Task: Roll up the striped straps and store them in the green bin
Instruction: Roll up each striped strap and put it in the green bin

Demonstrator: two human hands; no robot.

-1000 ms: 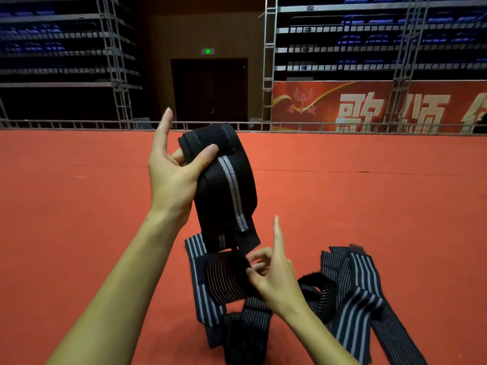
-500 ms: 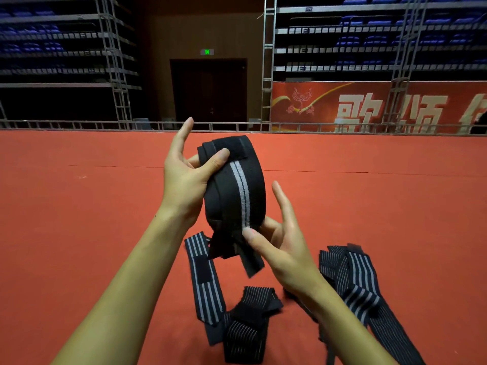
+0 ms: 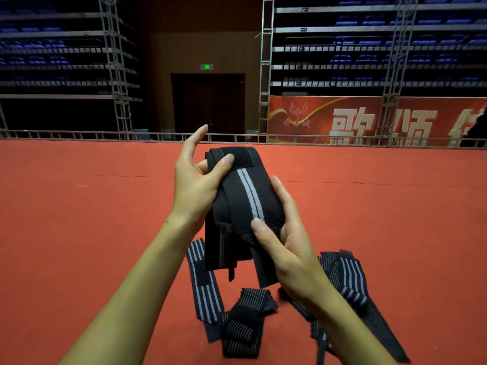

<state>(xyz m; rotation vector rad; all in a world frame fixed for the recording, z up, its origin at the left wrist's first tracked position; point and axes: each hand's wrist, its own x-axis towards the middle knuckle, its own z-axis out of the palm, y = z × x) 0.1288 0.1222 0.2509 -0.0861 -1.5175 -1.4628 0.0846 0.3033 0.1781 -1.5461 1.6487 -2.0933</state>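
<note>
A black strap with a grey centre stripe [image 3: 247, 196] is held up in front of me, partly wound into a thick loop. My left hand [image 3: 196, 185] pinches its upper end, thumb pressed on the black patch at the top and index finger pointing up. My right hand [image 3: 287, 233] cups the lower right side, thumb on the stripe. Two loose tails hang down from the loop. Below, more striped straps lie on the red floor: one flat at the left [image 3: 204, 283], a crumpled one in the middle [image 3: 245, 327], a tangle at the right [image 3: 350, 280]. No green bin is in view.
The red floor [image 3: 79, 233] stretches wide on both sides. A low metal rail [image 3: 79, 134] marks its far edge, with scaffold towers, tiered blue seats, a dark doorway and a red banner [image 3: 369, 119] behind.
My right hand rose from the straps on the floor to the held strap and now cups its lower side. The strap has come lower and nearer, and its loop is tighter.
</note>
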